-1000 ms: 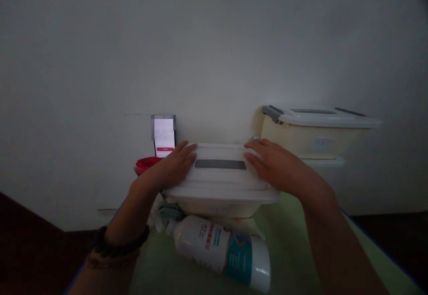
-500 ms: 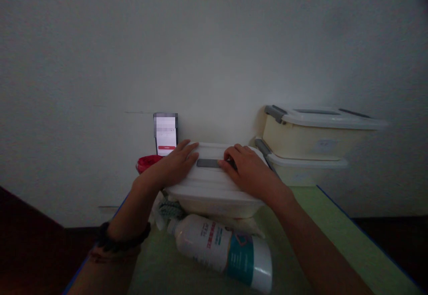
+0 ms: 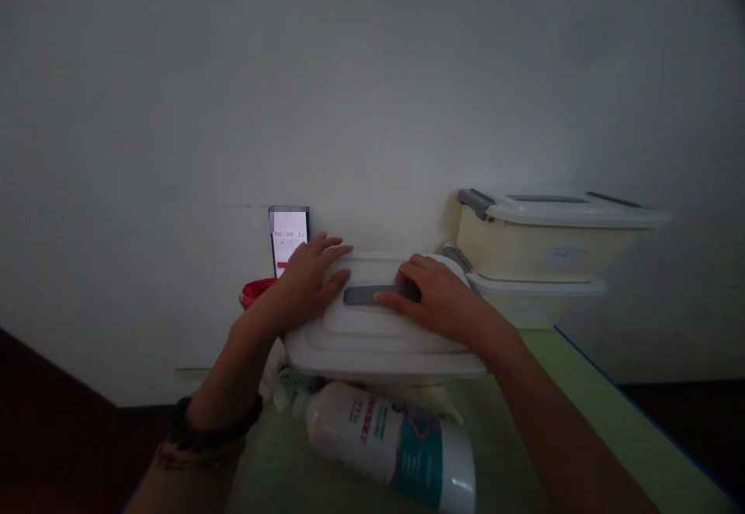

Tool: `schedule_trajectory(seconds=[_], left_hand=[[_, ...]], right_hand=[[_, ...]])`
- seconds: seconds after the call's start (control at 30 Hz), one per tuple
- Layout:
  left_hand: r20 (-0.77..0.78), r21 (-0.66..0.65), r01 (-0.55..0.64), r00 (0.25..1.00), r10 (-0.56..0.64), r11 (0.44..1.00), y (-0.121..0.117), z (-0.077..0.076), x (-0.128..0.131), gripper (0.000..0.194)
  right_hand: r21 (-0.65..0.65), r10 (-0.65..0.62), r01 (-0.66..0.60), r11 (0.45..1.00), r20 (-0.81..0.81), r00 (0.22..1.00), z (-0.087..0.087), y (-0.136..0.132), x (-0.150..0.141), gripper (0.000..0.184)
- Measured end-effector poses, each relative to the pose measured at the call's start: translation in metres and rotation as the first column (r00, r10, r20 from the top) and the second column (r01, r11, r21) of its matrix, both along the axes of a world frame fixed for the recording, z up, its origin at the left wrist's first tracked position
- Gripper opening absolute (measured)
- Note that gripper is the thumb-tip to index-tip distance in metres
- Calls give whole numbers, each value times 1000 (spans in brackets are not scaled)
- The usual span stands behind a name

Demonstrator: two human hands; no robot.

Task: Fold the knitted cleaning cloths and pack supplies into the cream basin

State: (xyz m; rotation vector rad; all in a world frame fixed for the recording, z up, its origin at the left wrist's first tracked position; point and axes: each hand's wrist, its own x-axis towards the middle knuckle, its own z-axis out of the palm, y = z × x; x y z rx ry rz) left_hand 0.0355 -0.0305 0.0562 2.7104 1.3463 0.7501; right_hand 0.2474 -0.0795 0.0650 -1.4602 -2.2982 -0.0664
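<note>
A white storage box lid [image 3: 372,335] lies in front of me, with a grey handle [image 3: 364,296] across its top. My right hand [image 3: 434,293] is curled round the handle's right end, thumb against its near side. My left hand [image 3: 311,277] rests over the lid's left end with fingers stretched out, holding nothing. Little of the box body shows below the lid's near rim. Closer to me, a white bottle with a teal label [image 3: 387,444] lies on its side. A crumpled green-grey cloth [image 3: 296,380] touches the box's near left side.
Two lidded cream boxes are stacked at the right; the upper box [image 3: 524,254] sits on the lower box [image 3: 535,308]. A phone [image 3: 289,233] showing a timer leans against the wall [image 3: 372,95]. Something red [image 3: 256,292] is beside my left wrist. The table [image 3: 576,397] has a green top.
The lid now tips further toward me, its near rim lower and covering more of the box wall. Both hands remain on it. The whole view has shifted slightly.
</note>
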Motion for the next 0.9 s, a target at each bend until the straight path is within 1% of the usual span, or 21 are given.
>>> schedule_trajectory(seconds=[0.07,0.1,0.17,0.23,0.27,0.3,0.33,0.37,0.4,0.47,0.5,0.53,0.57,0.63,0.73,0.8,0.9], left_hand=[[95,19,54,994,-55,998,-3,7,1,45],[144,34,62,987,-66,998,-5,10,1,44],[252,91,35,966,-57,995,-10,17,3,45],[415,96,-24,910,-18,995,-17,23,6,52],[518,45,-42,855,13,998,-20,26,7,56],[618,-42,-35,785,53,999,-23,28,9,58],[700,-148,2,706,103,989,-26,29,10,58],[756,-256,62,634,160,965,-29,31,10,55],[786,-351,131,579,216,927,-31,32,10,50],[802,-472,242,516,300,847,-34,34,9,39],[807,-494,271,497,320,826,-36,35,8,35],[817,-493,286,478,323,822,-37,36,8,32],[831,-473,289,461,312,832,-40,38,8,30],[865,-403,281,429,262,871,-45,42,11,29],[903,-301,288,392,175,909,-56,47,20,27],[917,-253,271,372,141,929,-63,49,27,24],[929,-211,206,347,130,956,-69,48,36,24]], right_hand=[[71,-13,17,997,-55,998,5,-3,2,40],[118,-23,32,992,-74,997,8,-5,3,39],[213,-40,61,975,-102,994,13,-8,4,38],[292,-48,86,952,-136,990,17,-12,5,37],[329,-46,96,939,-158,986,19,-13,5,37],[363,-41,104,926,-177,983,20,-15,5,37],[396,-36,111,912,-193,981,21,-17,5,37],[423,-28,113,899,-203,979,22,-18,5,37],[446,-16,108,889,-207,978,22,-20,5,37],[470,14,84,879,-200,980,24,-23,4,36],[474,30,67,878,-194,981,24,-24,4,35],[472,45,48,880,-184,982,25,-25,3,34],[463,60,27,886,-171,983,26,-26,3,34],[425,75,-1,905,-156,985,29,-29,3,32],[383,31,41,923,-181,983,34,-36,2,29],[393,-7,89,915,-205,979,37,-42,0,27],[437,2,93,895,-213,977,40,-51,-3,24]])
